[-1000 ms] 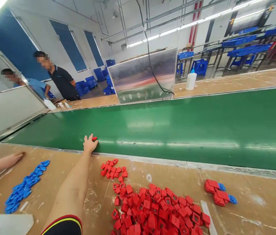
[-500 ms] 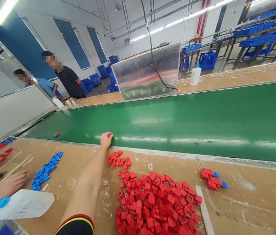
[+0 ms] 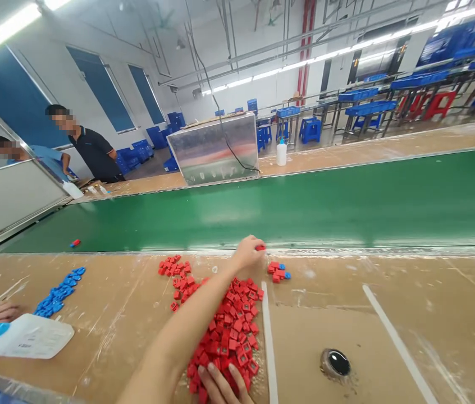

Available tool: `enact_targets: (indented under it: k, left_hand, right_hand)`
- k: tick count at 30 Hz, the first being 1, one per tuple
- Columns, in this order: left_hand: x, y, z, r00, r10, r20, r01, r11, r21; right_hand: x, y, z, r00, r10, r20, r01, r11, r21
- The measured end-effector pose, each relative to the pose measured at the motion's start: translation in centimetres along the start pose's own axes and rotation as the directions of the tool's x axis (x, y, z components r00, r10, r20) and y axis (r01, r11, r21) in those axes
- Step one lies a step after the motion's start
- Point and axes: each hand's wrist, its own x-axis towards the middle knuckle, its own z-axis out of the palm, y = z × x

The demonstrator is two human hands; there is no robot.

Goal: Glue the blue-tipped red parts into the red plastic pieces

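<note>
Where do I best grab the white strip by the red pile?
Probably pinch the strip across its long edges near mid-length, coming from above on its right side: it lies flat, and the red pile presses against its left edge.

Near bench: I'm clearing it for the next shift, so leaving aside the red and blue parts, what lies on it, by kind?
White strips: 2
White bottle with blue cap: 1
Round black knob: 1
Total: 4
</note>
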Motion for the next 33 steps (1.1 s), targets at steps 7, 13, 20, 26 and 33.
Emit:
enact_targets:
  k: [7,13,20,26,33]
  left_hand:
    - [3.4,12.0,8.2,0.947,0.275,0.168,-0.276,0.961,-0.016]
    - [0.7,3.0,0.3,0.996,0.015,-0.086,-0.007,0.995,0.100]
    - [-12.6,-12.7,-11.4,0.821,-0.509,-0.258,0.529,0.848,0.009]
    - [-19.3,-12.7,-9.2,0.860,-0.488,-0.146,0.463,0.868,-0.178]
    - [-22.2,-10.8,-6.1,0.840,-0.483,-0.248,0.430,0.870,-0.240]
  right_hand:
    - [-0.9,0.9,-0.5,0.997,-0.032,-0.067,0.045,0.981,0.187]
    - [-1.2,0.0,0.3,0.999,0.011,-0.040,-0.005,0.991,0.131]
    - [0.6,0.1,-1.1,0.999,-0.024,0.044,0.015,0.981,0.194]
    - [0.9,0.5,-1.9,0.994,-0.025,0.111,-0.005,0.965,0.263]
    - [-0.3,0.4,-2.0,0.981,-0.018,0.193,-0.033,0.966,0.256]
